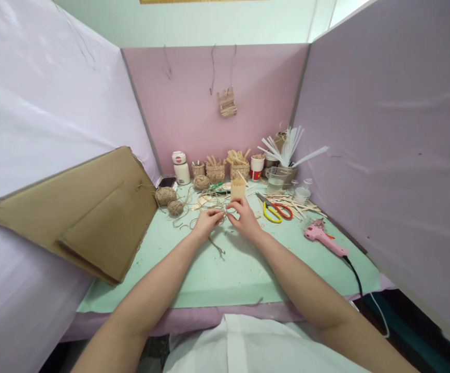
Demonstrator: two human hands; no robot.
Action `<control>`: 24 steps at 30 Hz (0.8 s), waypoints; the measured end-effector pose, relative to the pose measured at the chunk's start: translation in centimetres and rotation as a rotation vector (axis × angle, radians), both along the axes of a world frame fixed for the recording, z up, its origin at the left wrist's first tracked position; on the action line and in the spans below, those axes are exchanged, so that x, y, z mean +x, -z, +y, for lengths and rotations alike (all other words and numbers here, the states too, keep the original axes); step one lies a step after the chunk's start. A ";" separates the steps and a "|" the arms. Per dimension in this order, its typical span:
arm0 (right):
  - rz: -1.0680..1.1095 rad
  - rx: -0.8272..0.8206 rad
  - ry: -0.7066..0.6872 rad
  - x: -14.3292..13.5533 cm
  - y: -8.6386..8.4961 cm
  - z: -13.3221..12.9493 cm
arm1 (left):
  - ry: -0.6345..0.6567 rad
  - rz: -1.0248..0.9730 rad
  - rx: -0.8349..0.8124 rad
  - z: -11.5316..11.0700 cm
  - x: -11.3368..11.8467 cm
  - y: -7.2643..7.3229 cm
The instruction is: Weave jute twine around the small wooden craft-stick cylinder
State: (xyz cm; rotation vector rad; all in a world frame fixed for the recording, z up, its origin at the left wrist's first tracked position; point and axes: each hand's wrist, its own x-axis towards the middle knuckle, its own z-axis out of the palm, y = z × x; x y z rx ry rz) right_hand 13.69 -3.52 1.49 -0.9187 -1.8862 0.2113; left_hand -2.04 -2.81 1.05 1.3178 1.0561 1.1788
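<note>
Over the middle of the green tabletop (244,277), my left hand (208,223) and my right hand (245,220) work close together, fingertips almost meeting. My left hand is closed in a pinch on a piece of jute twine (217,247), whose frayed end hangs below it. Thin twine also runs to the pinched fingers of my right hand; the exact spot they grip is small and partly hidden. Just beyond my right hand stands a small pale wooden stick piece (237,189). Loose twine loops and several twine balls (165,196) lie beyond my left hand.
Yellow-and-red-handled scissors (273,210) and a pink glue gun (325,241) with a black cord lie to the right. Scattered wooden sticks (296,204) are behind them. Cardboard (81,217) leans at left. Stick-filled baskets (239,170) and a white bottle (181,168) line the back.
</note>
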 end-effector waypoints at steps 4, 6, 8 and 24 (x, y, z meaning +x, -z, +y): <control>-0.134 0.076 -0.041 -0.2 -0.2 -0.3 | -0.009 0.048 0.016 -0.2 0.1 -0.1; -0.159 0.085 -0.021 -0.2 -0.2 -0.2 | -0.007 0.085 0.037 -0.3 0.2 -0.3; -0.153 0.077 0.002 -0.1 -0.1 -0.1 | -0.001 0.122 0.059 -0.5 0.3 -0.4; 0.674 -0.859 -0.183 -0.8 0.3 0.9 | -0.093 0.411 0.252 0.1 0.3 -0.1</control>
